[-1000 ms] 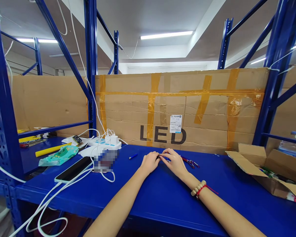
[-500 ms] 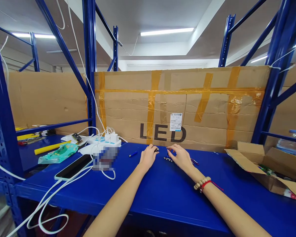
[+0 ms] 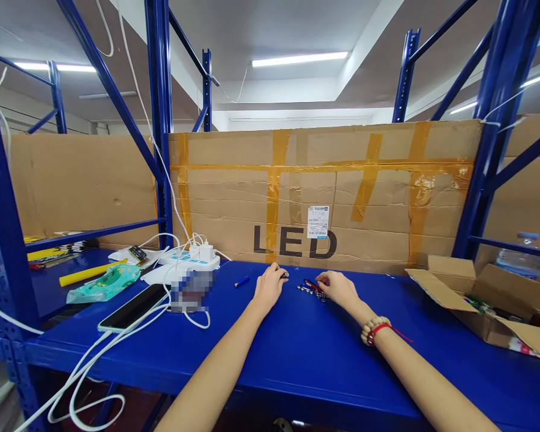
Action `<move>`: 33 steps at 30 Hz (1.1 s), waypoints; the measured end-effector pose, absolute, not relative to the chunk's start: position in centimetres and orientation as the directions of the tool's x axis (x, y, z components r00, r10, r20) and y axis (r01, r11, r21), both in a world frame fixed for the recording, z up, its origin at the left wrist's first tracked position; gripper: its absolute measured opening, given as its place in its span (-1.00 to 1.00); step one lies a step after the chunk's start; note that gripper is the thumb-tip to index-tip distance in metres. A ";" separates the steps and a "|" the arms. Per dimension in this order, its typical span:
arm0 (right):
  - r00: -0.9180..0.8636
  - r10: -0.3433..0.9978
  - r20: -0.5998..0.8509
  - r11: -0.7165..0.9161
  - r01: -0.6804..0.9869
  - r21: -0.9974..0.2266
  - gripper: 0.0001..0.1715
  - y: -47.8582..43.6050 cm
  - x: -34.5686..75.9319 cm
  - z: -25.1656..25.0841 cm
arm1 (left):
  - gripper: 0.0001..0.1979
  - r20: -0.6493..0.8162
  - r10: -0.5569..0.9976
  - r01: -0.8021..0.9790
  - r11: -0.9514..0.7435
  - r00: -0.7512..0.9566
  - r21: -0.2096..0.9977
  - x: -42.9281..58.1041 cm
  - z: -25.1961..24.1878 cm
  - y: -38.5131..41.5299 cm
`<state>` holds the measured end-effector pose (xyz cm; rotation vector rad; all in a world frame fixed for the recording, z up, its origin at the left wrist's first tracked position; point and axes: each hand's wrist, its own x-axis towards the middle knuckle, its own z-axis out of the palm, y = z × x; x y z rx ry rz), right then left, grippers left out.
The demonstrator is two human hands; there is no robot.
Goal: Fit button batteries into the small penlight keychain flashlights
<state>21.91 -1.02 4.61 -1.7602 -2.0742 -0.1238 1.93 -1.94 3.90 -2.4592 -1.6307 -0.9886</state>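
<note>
Left hand (image 3: pixel 269 289) pinched on a small metallic piece (image 3: pixel 285 275) before the LED carton (image 3: pixel 234 201); right hand (image 3: pixel 339 289) at small parts (image 3: pixel 314 288) before that carton, hold unclear; pieces likely light, stiff, slick, best gripped mid-length.

A bracelet of round, pale beige beads (image 3: pixel 368 331) circles the right wrist (image 3: pixel 362 313), and beside it sits a thin, bright red cord bracelet (image 3: pixel 381 327) with a loose end trailing off. The left hand (image 3: pixel 269 287) and the right hand (image 3: pixel 341 290) are bare, as are both forearms (image 3: pixel 229 366).
</note>
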 end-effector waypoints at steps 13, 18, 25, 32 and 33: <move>-0.076 0.951 0.299 0.136 0.974 -0.182 -0.72 -1.3 22.8 5.9 | -0.78 0.503 0.809 0.820 -0.491 0.304 0.295 2.1 4.0 -2.1; -0.179 0.956 0.234 0.219 0.963 -0.158 -0.71 -2.0 22.4 6.2 | -0.77 0.479 0.821 0.832 -0.479 0.312 0.278 2.6 4.3 -2.7; -0.299 0.933 0.200 0.329 0.934 -0.138 -0.72 -1.5 21.9 5.5 | -0.76 0.456 0.832 0.853 -0.459 0.315 0.249 2.9 4.3 -3.0; -0.324 0.923 0.207 0.362 0.914 -0.182 -0.73 -0.9 22.0 4.7 | -0.76 0.446 0.832 0.862 -0.458 0.330 0.216 3.1 4.2 -3.2; -0.329 0.921 0.209 0.368 0.910 -0.192 -0.74 -0.9 22.0 4.7 | -0.76 0.443 0.833 0.863 -0.457 0.331 0.214 3.1 4.2 -3.2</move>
